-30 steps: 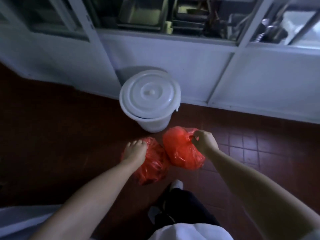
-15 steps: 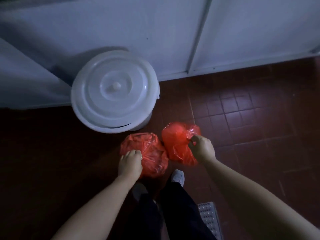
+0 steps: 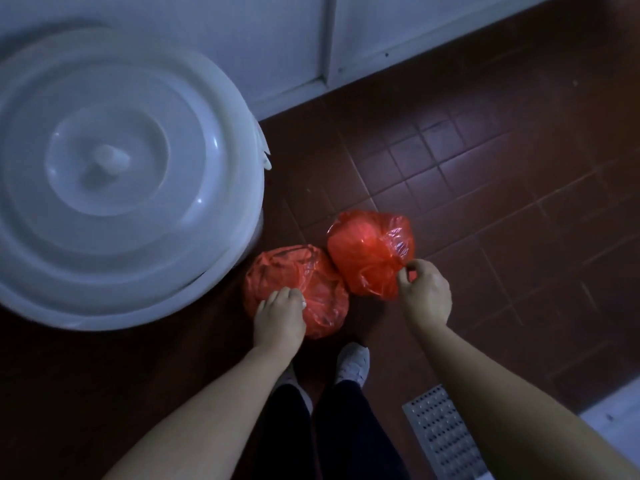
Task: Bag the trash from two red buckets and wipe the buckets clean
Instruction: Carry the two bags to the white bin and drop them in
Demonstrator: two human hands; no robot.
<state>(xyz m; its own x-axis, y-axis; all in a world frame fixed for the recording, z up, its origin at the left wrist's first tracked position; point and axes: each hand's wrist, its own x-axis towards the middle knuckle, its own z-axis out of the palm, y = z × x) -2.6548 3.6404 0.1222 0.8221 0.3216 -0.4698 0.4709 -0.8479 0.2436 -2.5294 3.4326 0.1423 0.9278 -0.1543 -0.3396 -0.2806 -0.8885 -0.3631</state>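
The left hand (image 3: 279, 318) grasps the top of one red bag (image 3: 304, 285), fingers curled into the plastic. The right hand (image 3: 426, 292) pinches the crinkled plastic at the near edge of the other red bag (image 3: 367, 251). The two bags touch each other, each bulging out beyond the grip that holds it, above the dark red tiled floor (image 3: 485, 188). Whether they rest on it cannot be told. A white lidded bucket (image 3: 114, 174) stands just left of the left grip. White shoes (image 3: 353, 363) and a metal floor grate (image 3: 445, 433) lie nearer the person.
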